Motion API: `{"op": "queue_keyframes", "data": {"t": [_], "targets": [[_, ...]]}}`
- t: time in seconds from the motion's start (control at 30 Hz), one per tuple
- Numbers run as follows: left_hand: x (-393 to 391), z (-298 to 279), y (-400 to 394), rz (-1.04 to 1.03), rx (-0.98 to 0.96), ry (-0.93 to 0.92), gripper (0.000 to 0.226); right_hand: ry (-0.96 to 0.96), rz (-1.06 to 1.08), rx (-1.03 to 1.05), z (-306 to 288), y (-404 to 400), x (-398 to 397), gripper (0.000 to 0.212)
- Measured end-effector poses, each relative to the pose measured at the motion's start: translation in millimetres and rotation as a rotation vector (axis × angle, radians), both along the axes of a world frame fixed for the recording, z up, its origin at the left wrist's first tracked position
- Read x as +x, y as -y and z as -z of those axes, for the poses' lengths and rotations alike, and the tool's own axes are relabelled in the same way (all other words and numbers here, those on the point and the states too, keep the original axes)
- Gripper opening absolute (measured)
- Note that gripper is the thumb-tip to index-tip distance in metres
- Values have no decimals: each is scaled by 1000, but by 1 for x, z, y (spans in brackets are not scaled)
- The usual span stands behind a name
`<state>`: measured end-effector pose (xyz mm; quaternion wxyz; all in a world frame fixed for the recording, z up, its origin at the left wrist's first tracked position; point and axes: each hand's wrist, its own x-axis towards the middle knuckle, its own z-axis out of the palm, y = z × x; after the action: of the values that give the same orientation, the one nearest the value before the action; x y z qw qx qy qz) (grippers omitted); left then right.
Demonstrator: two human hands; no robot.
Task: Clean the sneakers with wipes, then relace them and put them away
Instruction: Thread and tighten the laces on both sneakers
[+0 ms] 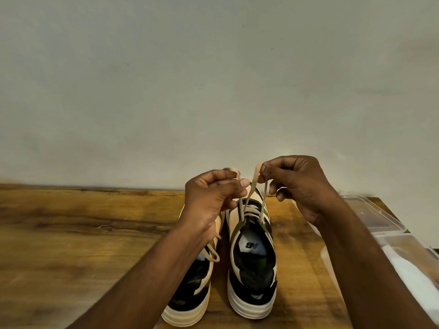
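Beige lace (250, 195) ends are pinched, one in each grip: left hand (210, 198), right hand (300, 184), both above the right sneaker (252, 262). Left sneaker (190, 293) stands beside it (heels nearest) on the wooden worktop (83, 233); a clear plastic box (389, 236) sits right.

I see two sneakers side by side on the desk (71, 233), heels toward me, toes toward the wall (213, 79) behind. The left sneaker (190, 302) sits partly under the left forearm; the right sneaker (251, 269) stands just beside it. Above the right sneaker, my left hand (211, 198) and right hand (301, 184) each pinch a lace (251, 186). A container (384, 224) lies at the desk's right edge.
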<state>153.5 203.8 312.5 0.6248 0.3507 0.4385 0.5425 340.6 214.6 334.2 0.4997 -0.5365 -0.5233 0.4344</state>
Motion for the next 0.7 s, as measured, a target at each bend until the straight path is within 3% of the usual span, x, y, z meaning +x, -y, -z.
{"op": "queue_keyframes", "data": {"t": [0.4, 0.53, 0.63, 0.7], "targets": [[-1, -18, 2, -41, 261, -172, 22, -25, -26, 131, -20, 9, -7, 9], [-6, -26, 0, -64, 385, -271, 24, -31, -26, 179, -28, 13, -7, 25], [-11, -28, -3, -91, 441, -376, 28, -7, -21, 197, -30, 13, -7, 9], [-14, -31, -4, -112, 451, -417, 31, 9, -13, 203, -30, 13, -9, 10]]}}
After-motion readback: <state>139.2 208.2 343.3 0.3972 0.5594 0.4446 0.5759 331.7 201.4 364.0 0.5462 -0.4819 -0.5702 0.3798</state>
